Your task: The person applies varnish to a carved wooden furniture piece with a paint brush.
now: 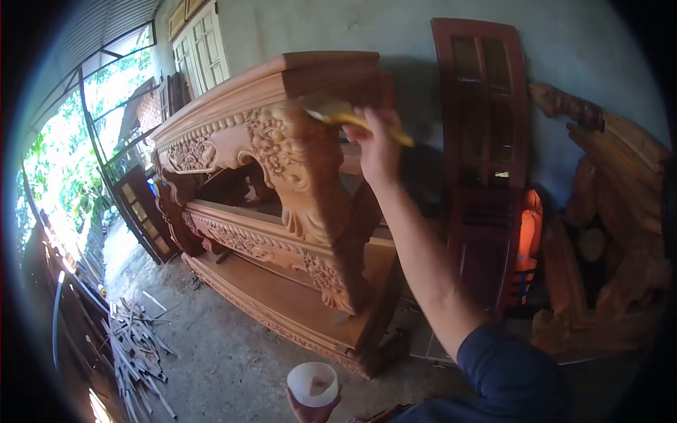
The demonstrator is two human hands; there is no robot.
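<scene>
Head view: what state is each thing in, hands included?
right hand: raised, gripping the brush
brush: held against the carved table's upper corner
left hand: holding the cup
cup: upright, open
carved table: standing, unpainted wood
red door: leaning on wall

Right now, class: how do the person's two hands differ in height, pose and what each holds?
The right hand is raised at arm's length against the carved table, while the left hand sits low and close to the body. The right grips a yellow brush; the left cradles a white cup. Both are bare and each holds something.
</scene>
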